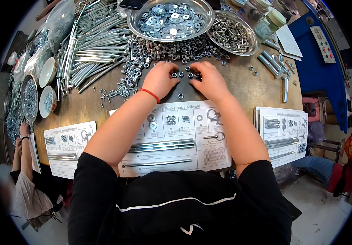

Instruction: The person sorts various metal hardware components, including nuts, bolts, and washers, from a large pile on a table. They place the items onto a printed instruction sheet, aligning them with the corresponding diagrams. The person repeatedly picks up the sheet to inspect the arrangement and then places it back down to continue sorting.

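Observation:
Both arms reach over the paper sheets to loose hex nuts on the wooden table. My left hand (160, 78), a red cord at its wrist, has its fingers curled round a hex nut (174, 75) at its fingertips. Opposite it, my right hand (209, 79) curls thumb and fingers round hex nuts (196, 75). Between the hands lie a few more nuts, and a single nut (180, 96) sits nearer to me. A large heap of nuts (155, 51) spreads just beyond both hands. Parts of the fingertips are hidden.
Beyond the heap stand a steel bowl of washers (133, 29) and a dish of small metal parts (252, 48). Long bolts (98, 57) pile up at the left, short screws (122, 90) nearer. Printed sheets (163, 168) line the front edge. Another person's hand (24, 130) shows far left.

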A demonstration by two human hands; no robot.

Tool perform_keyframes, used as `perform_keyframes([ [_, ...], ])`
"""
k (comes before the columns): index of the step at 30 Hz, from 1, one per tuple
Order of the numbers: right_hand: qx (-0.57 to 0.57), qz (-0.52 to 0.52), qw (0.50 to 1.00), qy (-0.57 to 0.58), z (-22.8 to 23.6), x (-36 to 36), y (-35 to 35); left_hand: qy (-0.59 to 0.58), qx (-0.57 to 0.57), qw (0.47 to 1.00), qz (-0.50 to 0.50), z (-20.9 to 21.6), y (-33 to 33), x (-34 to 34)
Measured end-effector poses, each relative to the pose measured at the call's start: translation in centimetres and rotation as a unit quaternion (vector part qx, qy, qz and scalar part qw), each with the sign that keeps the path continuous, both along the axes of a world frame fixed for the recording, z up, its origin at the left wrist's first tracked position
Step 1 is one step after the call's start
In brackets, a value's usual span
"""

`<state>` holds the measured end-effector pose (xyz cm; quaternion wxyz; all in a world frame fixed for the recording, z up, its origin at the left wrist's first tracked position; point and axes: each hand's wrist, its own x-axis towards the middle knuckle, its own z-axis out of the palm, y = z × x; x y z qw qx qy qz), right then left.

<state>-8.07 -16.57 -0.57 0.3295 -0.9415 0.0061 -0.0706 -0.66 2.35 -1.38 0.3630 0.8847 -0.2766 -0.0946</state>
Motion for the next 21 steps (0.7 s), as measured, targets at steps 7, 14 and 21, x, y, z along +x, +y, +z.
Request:
perform_keyframes([
  [7,-0.039,0.001,0.999,0.005,-0.6,-0.2,1.5,-0.005,0.039,0.999,0.018,0.9,-1.0,-0.1],
  [14,-0.035,-0.009,0.999,-0.02,-0.8,-0.7,1.0,-0.049,0.036,0.997,0.037,-0.7,0.3,1.2],
  [21,0.129,-0.057,0.988,-0.066,2.7,-7.5,-0.2,-0.066,0.063,0.994,-0.056,0.8,-1.4,-1.1],
])
